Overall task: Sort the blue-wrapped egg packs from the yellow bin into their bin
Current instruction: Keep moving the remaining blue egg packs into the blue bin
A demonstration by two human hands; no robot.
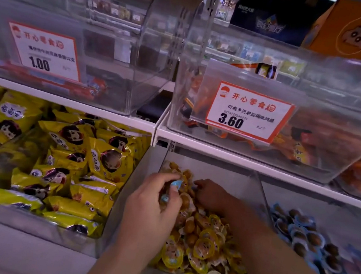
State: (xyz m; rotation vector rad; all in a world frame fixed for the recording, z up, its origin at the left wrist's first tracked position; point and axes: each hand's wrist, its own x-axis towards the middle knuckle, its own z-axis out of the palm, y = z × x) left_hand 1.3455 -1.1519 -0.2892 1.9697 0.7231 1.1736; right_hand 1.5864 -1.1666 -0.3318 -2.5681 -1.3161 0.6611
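- Up top, two clear bins [326,123] sit on a white shelf [131,120], each with a red-edged price tag; the right tag [249,113] reads 3.60, the left one [43,50] 1.00.
- Left of centre, a bin holds big yellow snack bags [62,167].
- Bottom centre, the yellow bin [259,192], clear-walled, is full of yellow-wrapped egg packs [203,242].
- Lower right, just beside it, the blue bin [336,215] holds blue-wrapped egg packs [304,234].
- Both forearms reach up from the bottom edge into the yellow bin.
- Left hand [154,211] has thumb and fingers curled, pinching blue packs [174,185] above the yellow pile.
- Right hand [211,194] lies fingers-down among the yellow packs at the back of the bin; whether it grips anything I cannot tell.
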